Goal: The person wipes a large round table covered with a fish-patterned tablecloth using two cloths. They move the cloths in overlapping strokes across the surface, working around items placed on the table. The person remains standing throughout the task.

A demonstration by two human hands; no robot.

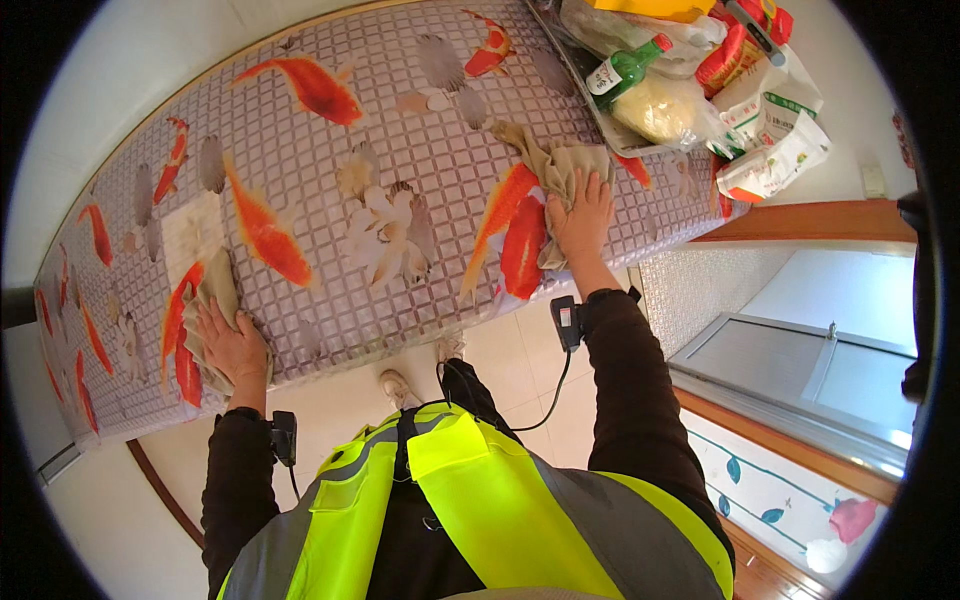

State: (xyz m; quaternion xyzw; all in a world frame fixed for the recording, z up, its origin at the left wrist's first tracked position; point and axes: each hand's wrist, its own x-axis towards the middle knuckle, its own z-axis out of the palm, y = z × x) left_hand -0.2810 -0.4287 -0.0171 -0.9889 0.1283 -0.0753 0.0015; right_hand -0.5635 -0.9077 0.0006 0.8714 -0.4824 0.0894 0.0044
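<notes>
A long table covered with a fish-patterned tablecloth (pixel 430 160) stretches in front of me. Near its left front edge, my left hand (pixel 233 345) lies flat with fingers spread on a beige cloth (pixel 222 283). Farther right, my right hand (pixel 583 220) presses flat on a second beige cloth (pixel 577 160), which is bunched and has one end trailing to the far left. Both cloths rest on the tablecloth under my palms, and parts of them are hidden by my hands.
At the far right stands a tray (pixel 592 100) with a green bottle (pixel 628 72), a clear bag with yellowish contents (pixel 655 108) and several packages. A white packet (pixel 775 165) lies beside it. Below the right end are a wooden ledge (pixel 810 222) and a grey-framed panel (pixel 770 350).
</notes>
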